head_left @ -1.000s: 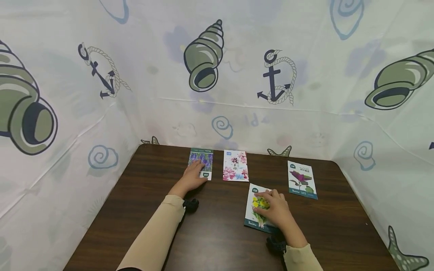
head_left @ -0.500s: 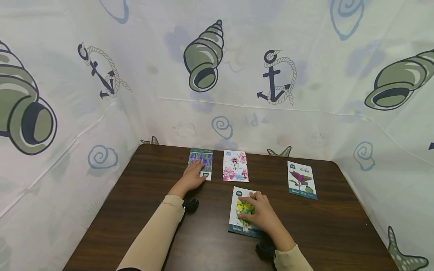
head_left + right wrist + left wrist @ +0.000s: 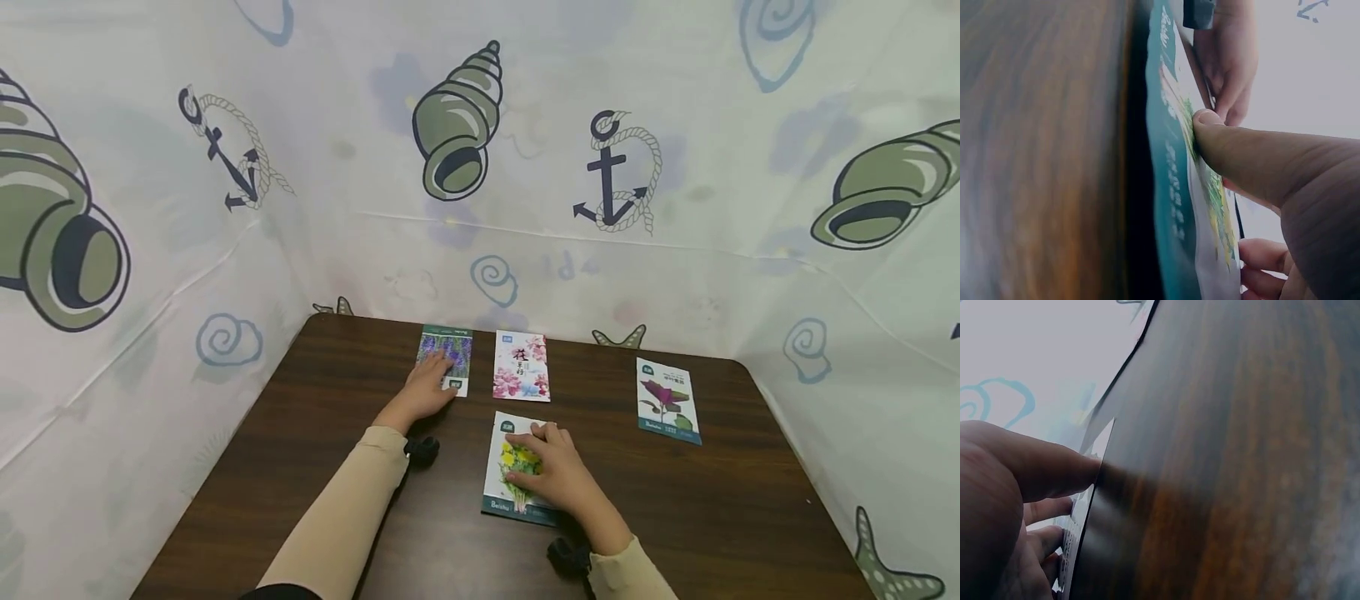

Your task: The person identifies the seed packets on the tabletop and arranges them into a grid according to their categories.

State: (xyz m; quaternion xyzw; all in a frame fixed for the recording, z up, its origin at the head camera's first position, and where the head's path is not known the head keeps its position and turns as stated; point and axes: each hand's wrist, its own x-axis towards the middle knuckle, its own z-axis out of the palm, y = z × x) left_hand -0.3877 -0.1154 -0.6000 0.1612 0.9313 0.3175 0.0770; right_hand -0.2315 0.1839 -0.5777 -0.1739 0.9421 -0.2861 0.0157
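My right hand (image 3: 562, 475) presses its thumb and fingertips on the face of a seed packet (image 3: 497, 462) with yellow flowers, green stems and a teal bottom band. The right wrist view shows the thumb (image 3: 1216, 134) on the printed front and other fingers near the far edge. At the back left, my left hand (image 3: 422, 392) rests on a purple-flower seed packet (image 3: 453, 346), covering its lower left part. Its thumb lies at the packet's near edge. Just right of that is a packet with pink blossoms (image 3: 521, 367), lying flat and untouched.
A packet with a dark magenta flower (image 3: 667, 400) lies farther right on the dark wood table (image 3: 712, 517). Patterned white cloth (image 3: 555, 275) with shells and anchors hangs behind and along both sides. Each wrist carries a black camera.
My right hand has slid the yellow-flower packet leftward across the table, to a spot in front of the pink-blossom packet. The left hand has stayed on the purple-flower packet.
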